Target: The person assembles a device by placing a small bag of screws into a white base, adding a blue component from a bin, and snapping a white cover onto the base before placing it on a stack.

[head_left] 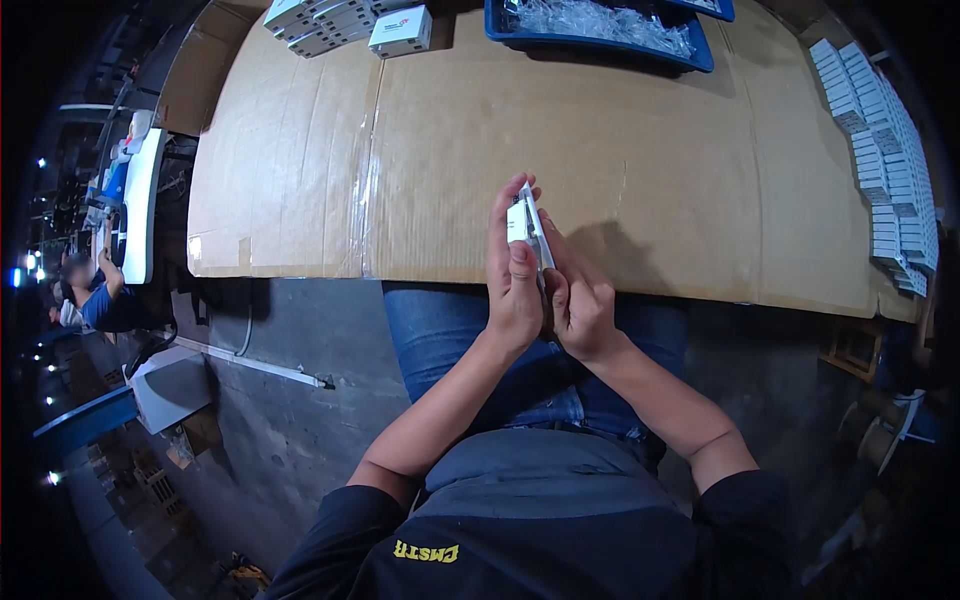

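Both hands are up at the near edge of the cardboard sheet (pixel 640 150), about the middle of that edge, with a small white box (pixel 520 222) pinched between them; the box stands on end, thin side toward the camera, and its top pokes over the cardboard. The left hand (pixel 512 295) lies flat against the box's left face, fingers straight and pressed together, pointing away across the cardboard, thumb on the near side; the right hand (pixel 582 300) is on the other face, fingers bent and closed onto the box; how its fingertips sit I can't tell, since the box and the left hand cover them. Just below the cardboard's near edge there are jeans (pixel 440 330) under the wrists.

Other stuff: at the far edge of the cardboard is a blue tray (pixel 600 45) holding clear plastic bags (pixel 600 18); at its far left corner, a pile of white boxes (pixel 345 22); along its right edge, rows of white boxes (pixel 885 150) laid side by side; well past its left edge, another person (pixel 95 295) at a different table.
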The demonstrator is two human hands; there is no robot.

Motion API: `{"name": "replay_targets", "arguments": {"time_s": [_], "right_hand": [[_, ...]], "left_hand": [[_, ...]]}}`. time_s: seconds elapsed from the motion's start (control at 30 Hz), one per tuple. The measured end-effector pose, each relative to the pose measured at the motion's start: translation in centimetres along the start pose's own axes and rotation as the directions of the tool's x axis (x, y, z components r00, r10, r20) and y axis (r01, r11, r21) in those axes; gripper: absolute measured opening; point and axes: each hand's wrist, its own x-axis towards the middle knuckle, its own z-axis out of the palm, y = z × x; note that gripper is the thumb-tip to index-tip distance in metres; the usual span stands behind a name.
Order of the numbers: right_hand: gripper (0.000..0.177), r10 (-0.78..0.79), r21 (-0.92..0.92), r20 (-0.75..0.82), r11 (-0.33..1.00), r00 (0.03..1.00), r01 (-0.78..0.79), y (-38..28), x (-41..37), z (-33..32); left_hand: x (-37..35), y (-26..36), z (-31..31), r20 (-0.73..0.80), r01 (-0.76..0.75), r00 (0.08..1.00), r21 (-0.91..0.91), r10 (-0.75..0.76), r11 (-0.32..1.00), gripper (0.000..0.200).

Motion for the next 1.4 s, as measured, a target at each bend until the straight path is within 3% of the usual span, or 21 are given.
{"name": "replay_targets", "arguments": {"time_s": [0.1,0.2,0.3,0.37,0.4,0.43,0.5,0.57,0.6,0.7,0.73,0.83,0.87,0.9,1.0,1.4], "right_hand": [[0.048,0.091,0.120,-0.011,0.989,0.996,-0.089,-0.3,0.0,0.5],[0.046,0.219,0.432,0.045,0.875,0.975,-0.217,-0.2,0.4,0.3],[0.049,0.512,0.764,-0.009,0.557,0.859,-0.324,0.6,1.4,0.7],[0.050,0.631,0.764,0.150,0.415,0.761,-0.494,2.6,1.2,0.7],[0.049,0.681,0.765,0.293,0.254,0.671,-0.591,2.5,1.1,-0.1],[0.048,0.701,0.739,0.432,0.085,0.567,-0.668,2.2,1.0,-0.8],[0.044,0.586,0.817,0.498,-0.070,0.639,-0.573,1.8,0.2,-1.3],[0.044,0.530,0.758,0.618,-0.205,0.580,-0.620,1.9,-0.6,-1.6],[0.046,0.523,0.791,0.570,-0.142,0.633,-0.595,1.2,-0.6,-1.9],[0.047,0.541,0.765,0.623,-0.271,0.565,-0.585,3.1,-1.8,-1.2],[0.045,0.496,0.770,0.629,-0.287,0.599,-0.570,3.8,-2.1,-0.7],[0.043,0.595,0.788,0.594,-0.299,0.541,-0.538,3.5,-2.9,-0.3],[0.040,0.616,0.794,0.577,-0.272,0.536,-0.543,3.2,-2.9,-0.1],[0.038,0.722,0.808,0.475,-0.130,0.504,-0.575,-0.7,-0.2,-1.7],[0.037,0.655,0.839,0.511,-0.240,0.557,-0.488,0.4,-0.5,-1.0],[0.053,0.798,0.750,0.460,-0.116,0.389,-0.651,0.2,0.8,-0.8]], "left_hand": [[0.1,1.0,1.0,-0.058,0.011,0.998,0.115,-0.004,0.993,0.092],[0.6,0.9,-0.3,-0.024,-0.042,0.999,0.228,0.049,0.973,0.095],[0.6,1.2,-0.8,0.066,-0.154,0.988,0.242,0.142,0.958,0.093],[0.3,1.3,-0.3,0.127,-0.239,0.967,0.175,0.219,0.955,0.093],[0.0,1.2,0.2,0.155,-0.252,0.959,0.077,0.238,0.965,0.092],[-0.2,1.2,0.7,0.180,-0.259,0.949,-0.021,0.258,0.966,0.091],[-0.3,1.0,0.9,0.253,-0.330,0.918,0.061,0.305,0.942,0.091],[-0.6,1.5,1.1,0.272,-0.289,0.929,0.108,0.251,0.951,0.096],[-0.7,1.8,1.3,0.277,-0.270,0.934,0.130,0.226,0.954,0.099],[-0.5,2.0,1.7,0.289,-0.275,0.934,0.201,0.211,0.940,0.104],[-0.3,1.9,1.6,0.305,-0.315,0.922,0.237,0.238,0.919,0.105],[0.2,1.8,1.7,0.311,-0.351,0.915,0.307,0.255,0.884,0.107],[0.1,2.0,1.9,0.293,-0.322,0.928,0.321,0.230,0.891,0.108],[0.1,2.1,2.0,0.275,-0.292,0.940,0.336,0.203,0.896,0.110],[0.2,1.8,2.0,0.266,-0.295,0.941,0.338,0.210,0.894,0.105],[-0.1,0.8,1.0,0.228,-0.247,0.959,0.393,0.166,0.886,0.097]]}}
